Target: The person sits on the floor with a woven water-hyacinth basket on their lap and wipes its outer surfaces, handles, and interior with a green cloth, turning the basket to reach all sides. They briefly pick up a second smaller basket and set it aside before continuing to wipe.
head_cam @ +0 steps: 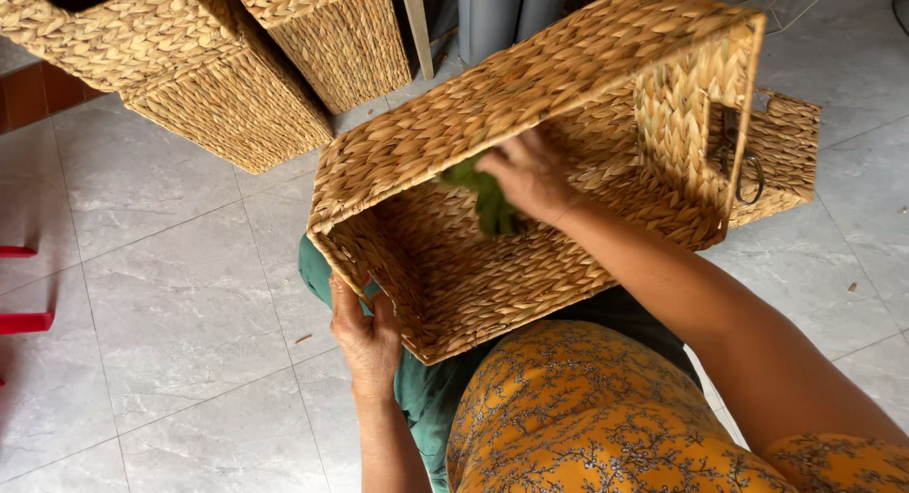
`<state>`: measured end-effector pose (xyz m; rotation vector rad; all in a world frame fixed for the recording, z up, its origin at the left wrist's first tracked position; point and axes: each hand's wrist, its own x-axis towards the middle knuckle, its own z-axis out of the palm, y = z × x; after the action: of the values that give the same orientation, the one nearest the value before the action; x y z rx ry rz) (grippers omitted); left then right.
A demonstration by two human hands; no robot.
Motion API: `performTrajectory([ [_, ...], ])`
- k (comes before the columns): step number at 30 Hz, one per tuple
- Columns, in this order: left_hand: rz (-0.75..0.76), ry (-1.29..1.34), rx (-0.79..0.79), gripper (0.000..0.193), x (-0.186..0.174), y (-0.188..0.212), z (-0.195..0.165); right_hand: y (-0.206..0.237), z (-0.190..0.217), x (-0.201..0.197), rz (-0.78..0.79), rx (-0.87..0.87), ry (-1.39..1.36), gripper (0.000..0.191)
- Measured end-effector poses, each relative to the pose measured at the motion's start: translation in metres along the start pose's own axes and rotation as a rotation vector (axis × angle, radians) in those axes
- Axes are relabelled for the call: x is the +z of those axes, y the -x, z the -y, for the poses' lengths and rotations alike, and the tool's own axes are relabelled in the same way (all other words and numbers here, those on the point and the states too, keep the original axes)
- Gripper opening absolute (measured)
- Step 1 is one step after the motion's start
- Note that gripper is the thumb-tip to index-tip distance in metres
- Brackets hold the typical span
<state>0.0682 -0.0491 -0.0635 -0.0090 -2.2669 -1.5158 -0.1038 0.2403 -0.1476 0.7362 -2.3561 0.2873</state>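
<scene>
Grey tiled floor (180, 294); left hand (365, 337) grips woven basket (530, 86) corner; right hand (530, 176) clutches green cloth (488, 199) inside.

Grey tiled floor with woven baskets

The floor (170, 294) is pale grey marbled tile with thin grout lines. Well beyond the left hand (367, 337), stacked woven baskets (218, 86) stand on it. Past the right hand (530, 176), a flat woven lid with a metal ring (781, 157) lies on the tiles, grey pipes (497, 10) rising behind. A red object (24, 318) sits far left of the left hand.
</scene>
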Motion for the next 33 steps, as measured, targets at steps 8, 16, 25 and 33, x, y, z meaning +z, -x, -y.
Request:
performTrajectory([
  [8,-0.005,0.110,0.061,0.064,0.010,0.001,0.002,0.012,-0.081,-0.038,-0.319,0.555,0.200,0.063],
  [16,-0.017,0.098,0.060,0.063,0.011,0.000,0.006,-0.039,0.037,0.015,-0.109,0.562,-0.405,0.034],
  [25,-0.023,0.181,0.046,0.067,0.013,-0.004,0.009,-0.054,0.127,0.010,0.623,0.208,-0.521,0.031],
  [33,-0.029,0.147,0.049,0.067,0.015,-0.006,0.007,-0.003,-0.001,-0.021,0.333,0.177,-0.216,0.038],
])
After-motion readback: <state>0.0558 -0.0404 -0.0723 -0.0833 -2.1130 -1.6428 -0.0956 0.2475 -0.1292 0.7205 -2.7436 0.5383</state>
